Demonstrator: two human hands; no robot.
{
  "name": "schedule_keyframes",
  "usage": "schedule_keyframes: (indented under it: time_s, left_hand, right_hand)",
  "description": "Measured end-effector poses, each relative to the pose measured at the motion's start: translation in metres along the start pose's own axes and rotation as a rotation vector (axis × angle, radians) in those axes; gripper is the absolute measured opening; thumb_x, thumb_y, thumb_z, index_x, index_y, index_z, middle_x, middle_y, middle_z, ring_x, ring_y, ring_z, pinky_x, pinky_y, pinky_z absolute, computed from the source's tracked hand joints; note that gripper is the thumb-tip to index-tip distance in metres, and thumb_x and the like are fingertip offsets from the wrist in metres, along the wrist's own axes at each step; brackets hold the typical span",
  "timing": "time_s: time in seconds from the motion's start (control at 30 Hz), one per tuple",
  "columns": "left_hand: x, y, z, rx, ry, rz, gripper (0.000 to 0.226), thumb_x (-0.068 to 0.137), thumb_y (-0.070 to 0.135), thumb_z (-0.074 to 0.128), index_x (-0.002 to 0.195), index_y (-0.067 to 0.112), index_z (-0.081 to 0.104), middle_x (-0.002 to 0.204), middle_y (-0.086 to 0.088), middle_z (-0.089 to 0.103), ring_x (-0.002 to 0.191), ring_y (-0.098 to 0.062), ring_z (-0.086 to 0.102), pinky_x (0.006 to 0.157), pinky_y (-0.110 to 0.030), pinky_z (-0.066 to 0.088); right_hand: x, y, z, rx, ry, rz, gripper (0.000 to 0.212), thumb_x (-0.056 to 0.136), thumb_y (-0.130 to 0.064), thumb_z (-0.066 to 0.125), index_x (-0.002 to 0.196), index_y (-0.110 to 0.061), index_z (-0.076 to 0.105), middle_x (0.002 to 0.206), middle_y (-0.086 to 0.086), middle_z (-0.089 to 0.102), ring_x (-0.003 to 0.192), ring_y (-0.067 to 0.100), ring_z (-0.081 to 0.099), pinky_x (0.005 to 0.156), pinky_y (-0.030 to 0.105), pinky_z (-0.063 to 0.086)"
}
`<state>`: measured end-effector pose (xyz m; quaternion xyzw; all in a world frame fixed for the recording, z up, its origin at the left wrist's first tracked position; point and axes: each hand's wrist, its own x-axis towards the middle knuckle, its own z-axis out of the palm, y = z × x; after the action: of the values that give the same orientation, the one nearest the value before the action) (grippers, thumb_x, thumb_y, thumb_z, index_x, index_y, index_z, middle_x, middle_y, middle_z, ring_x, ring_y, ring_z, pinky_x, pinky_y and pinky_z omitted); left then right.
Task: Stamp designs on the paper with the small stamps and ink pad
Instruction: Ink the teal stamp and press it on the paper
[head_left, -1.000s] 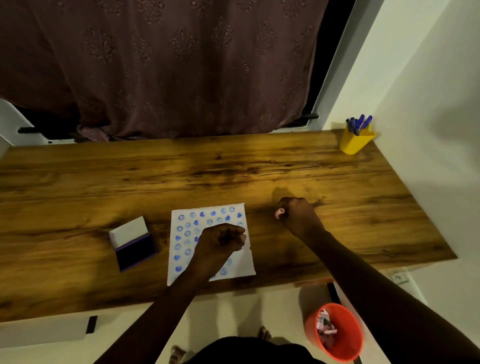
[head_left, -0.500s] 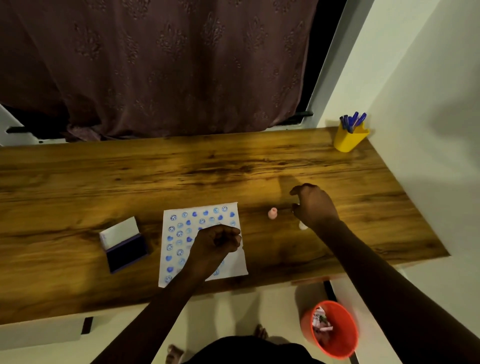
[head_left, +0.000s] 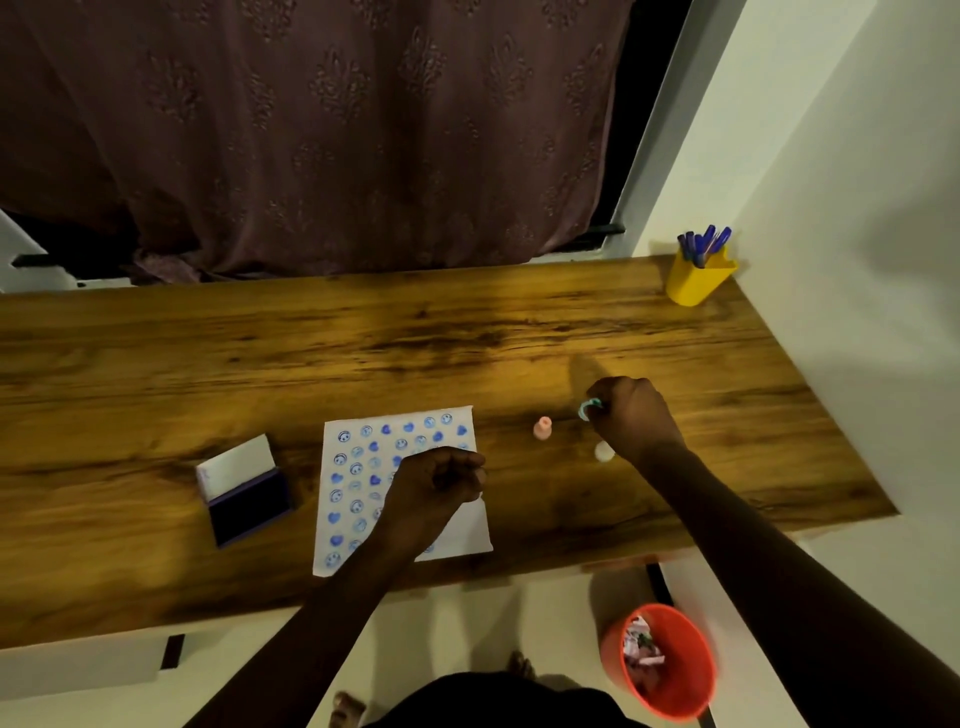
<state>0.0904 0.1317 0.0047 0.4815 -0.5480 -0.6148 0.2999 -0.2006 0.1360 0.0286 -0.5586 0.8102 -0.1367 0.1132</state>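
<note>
A white paper (head_left: 363, 483) covered with several blue heart and face prints lies on the wooden table (head_left: 363, 343). My left hand (head_left: 436, 480) rests on it as a closed fist, pressing the sheet. Left of the paper sits the ink pad (head_left: 249, 501), lid open, dark pad showing. A pink stamp (head_left: 542, 428) stands upright right of the paper. My right hand (head_left: 631, 413) is closed on a small light-blue stamp (head_left: 587, 409) just above the table. A white stamp (head_left: 603, 451) stands beside my right wrist.
A yellow cup (head_left: 696, 283) with blue pens stands at the table's far right corner by the wall. An orange bin (head_left: 662, 662) with paper scraps is on the floor below the table's near edge. A dark curtain hangs behind the table.
My right hand set the pink stamp down on the table, moved right, and now grips a light-blue stamp. My left hand stayed on the paper.
</note>
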Motion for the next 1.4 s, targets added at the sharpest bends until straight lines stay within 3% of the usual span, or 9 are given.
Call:
schedule_keyframes:
  time_s: [0.2,0.3,0.43,0.57,0.7,0.8,0.97,1.17,1.4]
  left_hand:
    - [0.001,0.001,-0.004,-0.039,0.045,0.014,0.024,0.094,-0.001,0.071,0.112,0.013,0.076,0.101,-0.011,0.081,0.094,-0.024,0.079,0.087,-0.034,0.065]
    - [0.001,0.008,-0.008,-0.095,0.052,0.039,0.031,0.094,0.005,0.073,0.122,0.016,0.074,0.097,-0.009,0.082,0.094,-0.022,0.080,0.084,-0.028,0.064]
    - [0.000,0.016,-0.018,-0.152,0.043,0.061,0.040,0.092,0.013,0.076,0.131,0.020,0.070,0.096,-0.005,0.084,0.095,-0.020,0.080,0.086,-0.027,0.063]
    - [-0.004,0.016,-0.029,-0.195,0.044,0.074,0.037,0.090,0.010,0.078,0.124,0.024,0.074,0.097,-0.003,0.084,0.094,-0.018,0.081,0.078,-0.021,0.062]
    - [-0.009,0.011,-0.043,-0.154,0.080,0.054,0.030,0.088,0.010,0.079,0.116,0.022,0.078,0.100,0.002,0.084,0.096,-0.017,0.081,0.090,-0.034,0.064]
    - [-0.014,0.009,-0.050,-0.137,0.072,0.075,0.029,0.088,0.011,0.080,0.117,0.015,0.079,0.105,-0.002,0.084,0.099,-0.022,0.080,0.091,-0.039,0.063]
    - [-0.021,0.011,-0.063,-0.123,0.095,0.109,0.023,0.087,0.014,0.081,0.102,0.031,0.083,0.101,0.002,0.084,0.093,-0.018,0.080,0.079,-0.027,0.064]
    - [-0.023,0.005,-0.080,-0.155,0.136,0.072,0.022,0.075,0.040,0.083,0.096,0.034,0.084,0.100,0.002,0.084,0.093,-0.019,0.081,0.084,-0.034,0.066]
    - [-0.030,-0.003,-0.117,-0.217,0.354,0.064,0.022,0.089,0.010,0.078,0.110,0.011,0.078,0.093,0.001,0.084,0.086,-0.019,0.081,0.073,-0.024,0.064]
  right_hand:
    - [-0.011,-0.034,-0.013,0.509,0.091,0.027,0.026,0.084,-0.016,0.082,0.110,-0.017,0.080,0.101,-0.003,0.081,0.085,-0.005,0.073,0.077,0.009,0.054]
    - [-0.025,-0.061,-0.011,0.901,-0.042,0.116,0.027,0.085,-0.009,0.081,0.112,-0.009,0.079,0.098,0.008,0.082,0.086,0.024,0.080,0.080,0.036,0.065]
    - [-0.042,-0.092,-0.003,1.120,-0.219,0.156,0.026,0.085,-0.001,0.079,0.111,-0.005,0.078,0.095,0.007,0.082,0.087,0.019,0.080,0.068,0.021,0.062]
    - [-0.054,-0.112,0.007,1.188,-0.334,0.163,0.023,0.086,0.003,0.076,0.108,-0.004,0.079,0.100,0.016,0.081,0.087,0.021,0.078,0.074,0.025,0.063]
    - [-0.062,-0.123,0.018,1.271,-0.398,0.151,0.021,0.087,-0.003,0.077,0.108,-0.003,0.079,0.103,0.021,0.079,0.089,0.026,0.077,0.079,0.030,0.063]
    - [-0.064,-0.128,0.025,1.278,-0.443,0.130,0.020,0.086,-0.009,0.081,0.106,-0.009,0.080,0.103,0.014,0.081,0.093,0.025,0.078,0.082,0.030,0.064]
    - [-0.065,-0.135,0.031,1.238,-0.426,0.000,0.024,0.083,-0.006,0.083,0.104,-0.017,0.082,0.102,0.007,0.082,0.095,0.021,0.079,0.080,0.026,0.064]
    - [-0.056,-0.144,0.029,1.074,-0.342,-0.086,0.027,0.080,-0.001,0.084,0.101,-0.018,0.082,0.098,-0.003,0.083,0.093,0.011,0.079,0.073,0.017,0.060]
    - [-0.048,-0.177,0.040,0.900,-0.340,-0.112,0.026,0.082,-0.009,0.085,0.106,-0.009,0.079,0.094,0.003,0.081,0.078,0.009,0.078,0.068,0.023,0.062]
